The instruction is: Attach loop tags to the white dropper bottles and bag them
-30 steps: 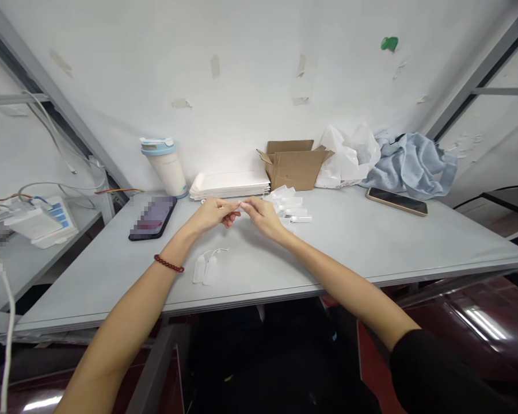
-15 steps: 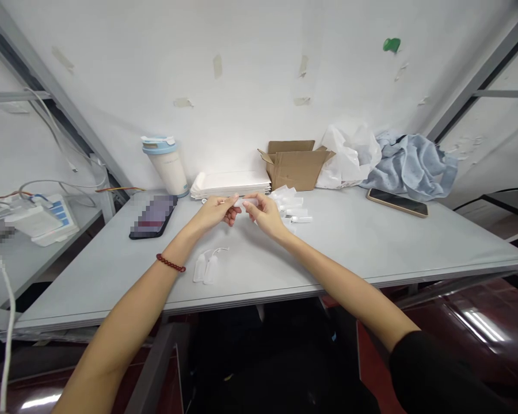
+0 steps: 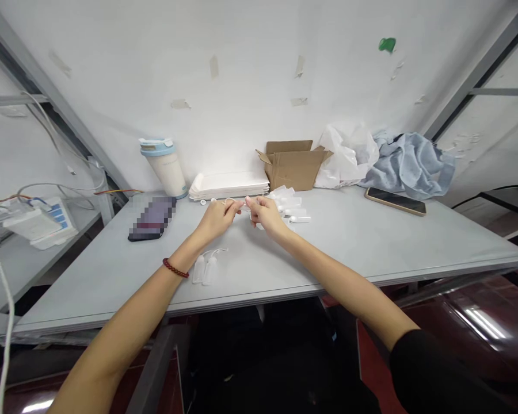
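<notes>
Currently my left hand (image 3: pixel 218 217) and right hand (image 3: pixel 265 214) meet above the pale grey table (image 3: pixel 371 241), fingertips of both pinched on one small white plastic piece with a thin cord (image 3: pixel 243 205). Nearby: loose heap of similar white plastic pieces (image 3: pixel 291 206), just right of my right hand; two finished white tags (image 3: pixel 205 268) lying near the table's front edge; brown cardboard box (image 3: pixel 292 165) by the wall.

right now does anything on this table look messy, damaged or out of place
Nothing looks spilled or broken. The untidy spot is the far right: a crumpled blue cloth and a white plastic bag are heaped against the wall beside the open cardboard box. Both hands, left hand and right hand, pinch a small white piece together.
</notes>
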The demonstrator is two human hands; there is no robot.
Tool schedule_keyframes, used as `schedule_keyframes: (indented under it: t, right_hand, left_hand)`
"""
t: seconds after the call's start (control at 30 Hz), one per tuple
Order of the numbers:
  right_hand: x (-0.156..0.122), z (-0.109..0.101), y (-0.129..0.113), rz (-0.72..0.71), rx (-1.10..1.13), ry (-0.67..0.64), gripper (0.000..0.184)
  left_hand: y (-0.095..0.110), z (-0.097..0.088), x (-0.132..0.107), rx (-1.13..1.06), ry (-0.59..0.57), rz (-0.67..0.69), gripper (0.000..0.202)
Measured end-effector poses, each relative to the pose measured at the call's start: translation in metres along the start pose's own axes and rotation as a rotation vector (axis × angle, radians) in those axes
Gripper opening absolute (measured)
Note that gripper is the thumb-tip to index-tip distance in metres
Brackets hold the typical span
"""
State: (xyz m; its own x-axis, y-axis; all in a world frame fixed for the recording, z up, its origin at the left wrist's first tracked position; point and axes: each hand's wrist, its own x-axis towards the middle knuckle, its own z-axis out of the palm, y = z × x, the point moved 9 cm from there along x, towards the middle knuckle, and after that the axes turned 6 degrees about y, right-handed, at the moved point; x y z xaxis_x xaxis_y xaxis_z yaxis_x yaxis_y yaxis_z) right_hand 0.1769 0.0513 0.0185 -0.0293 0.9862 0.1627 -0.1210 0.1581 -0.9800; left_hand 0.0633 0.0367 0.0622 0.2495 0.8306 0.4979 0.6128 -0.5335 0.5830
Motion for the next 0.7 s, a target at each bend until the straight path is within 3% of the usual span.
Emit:
schedule_keyframes:
  t: [0.13, 0.37, 0.47, 0.53, 0.63, 0.7]
  right_hand:
    - [-0.006, 0.005, 0.001, 0.113, 0.146, -0.042, 0.059]
    - [-0.006, 0.004, 0.001, 0.109, 0.114, -0.044, 0.054]
    - [0.002, -0.003, 0.004, 0.043, -0.084, 0.006, 0.047]
    - [0.007, -0.009, -0.003, -0.1, -0.32, 0.056, 0.037]
    - [0.011, -0.013, -0.015, -0.33, -0.659, 0.096, 0.019]
    - [0.011, -0.011, -0.019, -0.428, -0.852, 0.094, 0.019]
  left_hand:
    - [0.006, 0.0, -0.001, 0.085, -0.005, 0.104, 0.04]
    - [0.009, 0.0, -0.002, 0.137, -0.004, 0.209, 0.045]
    - [-0.001, 0.005, 0.0, 0.111, -0.064, 0.151, 0.043]
    - [-0.011, 0.006, 0.003, 0.108, -0.093, 0.105, 0.042]
    - [-0.031, -0.002, 0.009, 0.142, -0.061, 0.043, 0.035]
    - [-0.049, -0.013, 0.013, 0.197, -0.01, -0.025, 0.024]
